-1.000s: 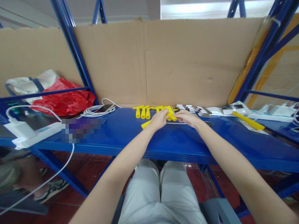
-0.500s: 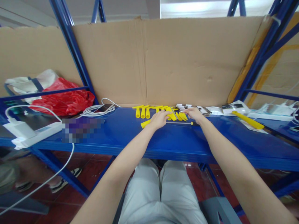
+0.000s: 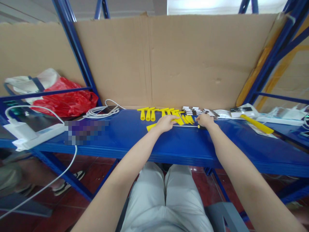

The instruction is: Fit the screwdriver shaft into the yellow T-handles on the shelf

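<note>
On the blue counter (image 3: 120, 135), the left hand (image 3: 165, 123) closes over a yellow handle (image 3: 151, 127) while the right hand (image 3: 205, 120), fingers curled, touches the end of a thin rod (image 3: 185, 126) beside it, grip impossible to tell.

Bright daylight comes from an overexposed window strip (image 3: 227, 4) above the cardboard wall (image 3: 193, 61), and the glossy blue worktop (image 3: 135, 138) carries a soft sheen with only faint shadows near its far edge. The wide lens bows the blue uprights (image 3: 72, 42) outward and stretches the forearms toward the bottom corners, with soft smearing beyond the worktop's left edge. A pixelated patch (image 3: 84, 132) sits near the worktop's left end, and the left hand (image 3: 166, 123) and right hand (image 3: 205, 120) are too small for finger detail.
</note>
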{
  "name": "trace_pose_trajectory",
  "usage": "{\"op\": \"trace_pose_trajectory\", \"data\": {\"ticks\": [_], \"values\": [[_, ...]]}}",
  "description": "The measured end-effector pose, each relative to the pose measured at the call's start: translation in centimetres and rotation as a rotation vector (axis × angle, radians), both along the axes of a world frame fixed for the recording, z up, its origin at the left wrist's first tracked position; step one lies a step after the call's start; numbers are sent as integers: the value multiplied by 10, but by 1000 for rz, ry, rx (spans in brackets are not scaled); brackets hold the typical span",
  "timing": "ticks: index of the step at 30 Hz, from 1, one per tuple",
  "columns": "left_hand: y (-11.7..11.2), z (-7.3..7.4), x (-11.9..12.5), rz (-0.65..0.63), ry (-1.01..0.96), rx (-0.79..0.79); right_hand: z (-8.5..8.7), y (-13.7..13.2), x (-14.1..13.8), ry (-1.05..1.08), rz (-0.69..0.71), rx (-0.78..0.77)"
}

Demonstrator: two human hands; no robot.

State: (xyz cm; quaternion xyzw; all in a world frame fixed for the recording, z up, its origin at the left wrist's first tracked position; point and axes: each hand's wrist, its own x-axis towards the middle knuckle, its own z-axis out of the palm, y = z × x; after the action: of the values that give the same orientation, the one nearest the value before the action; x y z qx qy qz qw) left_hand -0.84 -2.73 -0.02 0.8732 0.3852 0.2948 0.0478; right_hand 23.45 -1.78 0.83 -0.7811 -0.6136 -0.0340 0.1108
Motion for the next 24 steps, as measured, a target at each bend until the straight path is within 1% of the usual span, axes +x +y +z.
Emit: {"op": "trace_pose_trajectory", "data": {"ticks": [6,9,14,18,24], "values": [[0,0,1,-10,6,-8,-9,12,10,-17,39,-11],[-1,0,1,-4,14,-12,-11,14,11,-21,38,-8],[-2,0,1,-2,19,-11,-3,6,3,-21,14,-47],[-1,0,2,-2,22,-4,3,-1,-5,-38,24,-80],[-3,1,2,0,28,-15,0,3,-2,4,48,-61]]}}
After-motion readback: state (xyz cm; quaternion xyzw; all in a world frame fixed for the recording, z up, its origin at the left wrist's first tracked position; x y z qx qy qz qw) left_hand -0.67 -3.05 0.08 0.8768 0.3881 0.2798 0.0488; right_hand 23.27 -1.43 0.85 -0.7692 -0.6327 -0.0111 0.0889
